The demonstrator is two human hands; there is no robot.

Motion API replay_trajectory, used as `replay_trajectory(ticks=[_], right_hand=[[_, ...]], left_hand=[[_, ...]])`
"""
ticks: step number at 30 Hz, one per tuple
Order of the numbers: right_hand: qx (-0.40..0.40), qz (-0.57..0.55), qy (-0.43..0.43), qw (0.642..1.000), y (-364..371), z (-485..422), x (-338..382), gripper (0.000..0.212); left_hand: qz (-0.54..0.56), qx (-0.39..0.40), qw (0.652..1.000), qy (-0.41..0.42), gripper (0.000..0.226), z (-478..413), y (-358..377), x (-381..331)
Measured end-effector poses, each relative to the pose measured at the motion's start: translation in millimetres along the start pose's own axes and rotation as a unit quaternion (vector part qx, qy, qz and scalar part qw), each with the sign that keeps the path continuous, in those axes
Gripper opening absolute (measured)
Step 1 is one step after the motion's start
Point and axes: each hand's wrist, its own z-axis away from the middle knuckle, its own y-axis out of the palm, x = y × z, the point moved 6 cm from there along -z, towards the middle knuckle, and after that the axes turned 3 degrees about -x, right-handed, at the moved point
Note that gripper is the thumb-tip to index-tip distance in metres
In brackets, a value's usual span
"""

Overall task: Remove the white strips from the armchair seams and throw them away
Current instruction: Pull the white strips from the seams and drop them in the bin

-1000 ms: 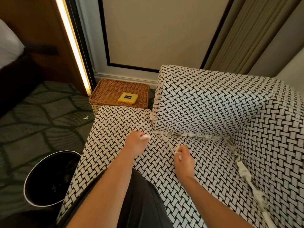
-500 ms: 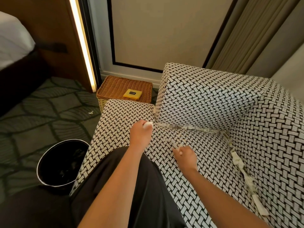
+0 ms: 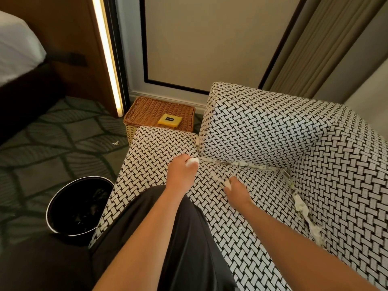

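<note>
Left hand [image 3: 181, 174] clutches a white wad [image 3: 192, 162]; right hand [image 3: 237, 191] pinches a white strip [image 3: 219, 177] on the armchair seat [image 3: 159, 148].

A box [image 3: 169, 120] is lying on a wicker basket [image 3: 144, 111] at eleven o'clock; a bed [image 3: 16, 49] is showing at ten, a curtain [image 3: 319, 43] hanging at one.

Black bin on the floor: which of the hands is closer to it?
Left. The left hand is up and right of the black bin; the right hand is farther right.

head-worn, looking down, close over armchair [image 3: 273, 143]
</note>
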Motion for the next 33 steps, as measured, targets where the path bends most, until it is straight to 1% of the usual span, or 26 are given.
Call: replay_trajectory(ticks=[2, 5, 8, 10, 12, 14, 16, 19, 21, 24, 25, 27, 29, 31, 33], right_hand=[[0.019, -0.048, -0.005, 0.999, -1.1, -1.6, 12.5, 0.021], [0.045, -0.141, -0.001, 0.989, -1.3, 1.0, 44.3, 0.023], [0.095, -0.232, 0.001, 0.968, 0.1, 12.8, 91.6, 0.030], [0.138, -0.277, 0.011, 0.951, 4.0, 24.2, 127.4, 0.036], [0.177, -0.300, 0.013, 0.937, 13.3, 36.0, 164.4, 0.036], [0.202, -0.282, -0.014, 0.938, 24.6, 45.8, 199.4, 0.035], [0.225, -0.246, -0.059, 0.941, 40.1, 51.4, 231.0, 0.033], [0.248, -0.186, -0.121, 0.943, 74.9, 53.3, 271.2, 0.034], [0.262, -0.150, -0.137, 0.943, 105.6, 52.6, 291.0, 0.034], [0.297, -0.126, -0.116, 0.939, 150.0, 51.7, 310.4, 0.024], [0.301, -0.120, -0.104, 0.940, 159.9, 50.9, 313.2, 0.023], [0.310, -0.115, -0.078, 0.941, 185.7, 46.6, 322.8, 0.030], [0.323, -0.127, -0.027, 0.937, 211.1, 41.2, 329.3, 0.029], [0.334, -0.137, 0.009, 0.932, 233.2, 37.0, 334.7, 0.023], [0.359, -0.157, 0.039, 0.919, 250.0, 38.0, 339.8, 0.016]], left_hand=[[0.021, 0.033, 0.999, -0.011, 0.012, 3.4, 0.1, -2.1], [0.107, 0.062, 0.991, -0.052, 0.013, 4.3, -12.4, -0.5], [0.124, 0.046, 0.987, -0.085, 0.014, -0.4, -43.5, 12.9], [0.113, 0.016, 0.988, -0.106, 0.018, -4.7, -71.0, 30.7], [0.098, -0.025, 0.985, -0.142, 0.022, -10.3, -102.0, 58.7], [0.104, -0.059, 0.974, -0.194, 0.023, -14.6, -130.7, 88.1], [0.104, -0.088, 0.965, -0.226, 0.022, -17.2, -156.5, 111.7], [0.088, -0.110, 0.963, -0.229, 0.017, -22.1, -190.3, 142.2], [0.096, -0.124, 0.960, -0.231, 0.015, -24.6, -209.7, 164.8], [0.113, -0.154, 0.946, -0.263, 0.012, -27.9, -229.3, 208.0], [0.121, -0.162, 0.939, -0.278, 0.014, -27.2, -230.1, 221.2], [0.137, -0.176, 0.923, -0.312, 0.018, -27.8, -232.4, 251.0], [0.140, -0.176, 0.914, -0.338, 0.020, -30.4, -231.7, 274.4], [0.134, -0.176, 0.913, -0.342, 0.023, -38.2, -232.3, 289.4], [0.115, -0.180, 0.917, -0.337, 0.028, -46.9, -234.8, 300.6]])
